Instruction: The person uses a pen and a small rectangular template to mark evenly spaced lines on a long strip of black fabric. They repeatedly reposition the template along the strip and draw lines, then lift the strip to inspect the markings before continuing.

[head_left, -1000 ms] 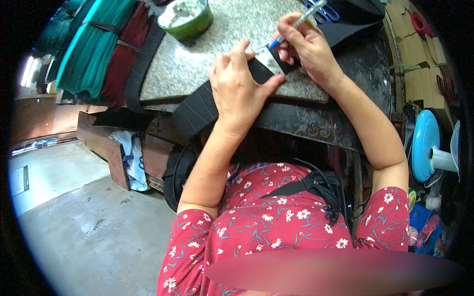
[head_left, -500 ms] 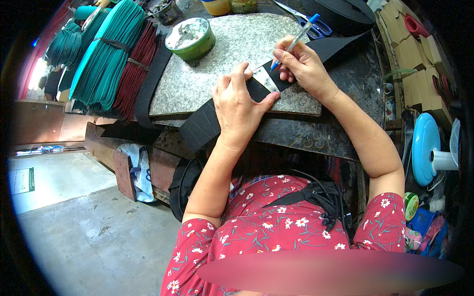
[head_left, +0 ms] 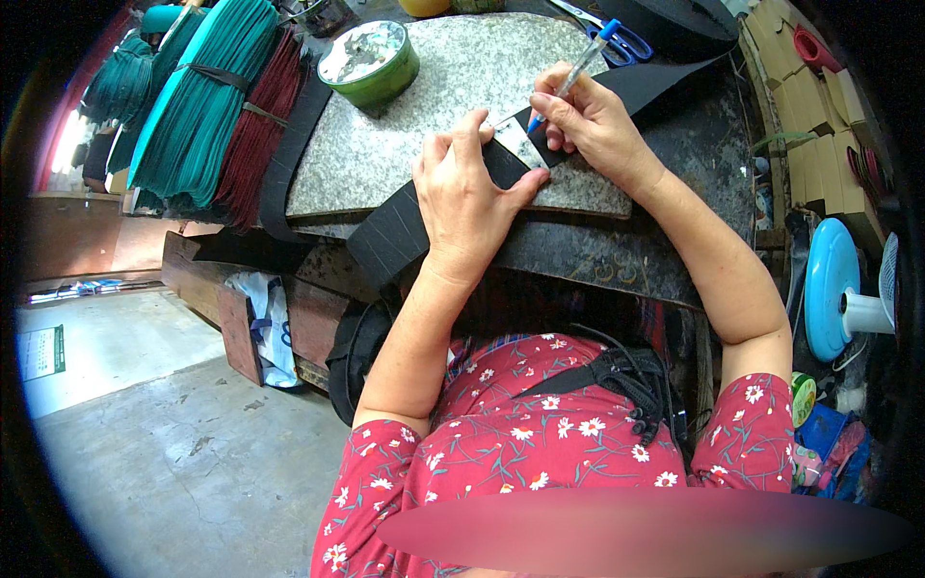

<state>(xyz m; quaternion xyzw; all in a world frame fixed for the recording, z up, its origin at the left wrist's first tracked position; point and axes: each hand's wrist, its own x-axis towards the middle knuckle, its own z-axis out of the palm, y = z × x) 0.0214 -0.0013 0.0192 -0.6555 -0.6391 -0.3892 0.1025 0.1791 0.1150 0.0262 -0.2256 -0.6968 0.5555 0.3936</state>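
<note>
My left hand (head_left: 455,197) holds a small white flat template (head_left: 521,144) across a black strap (head_left: 390,234), thumb on its near end and forefinger by its far end. Pale cross lines mark the strap where it trails to the lower left, off the slab. In my right hand (head_left: 605,127) a clear pen with blue ends (head_left: 581,67) is pinched, its tip at the template's right edge over the strap. Under both hands lies a speckled grey stone slab (head_left: 462,58).
A green tub (head_left: 381,85) with whitish contents stands on the slab. Blue-handled scissors (head_left: 628,45) and a black strap roll (head_left: 679,24) lie at the far right. Bundled teal strips (head_left: 202,101) and dark red strips (head_left: 252,135) stand on the left. Cartons (head_left: 805,106) line the right side.
The view has shifted slightly. Both hands keep their grips, and the pen tip stays beside the template's right edge with only a small movement.
</note>
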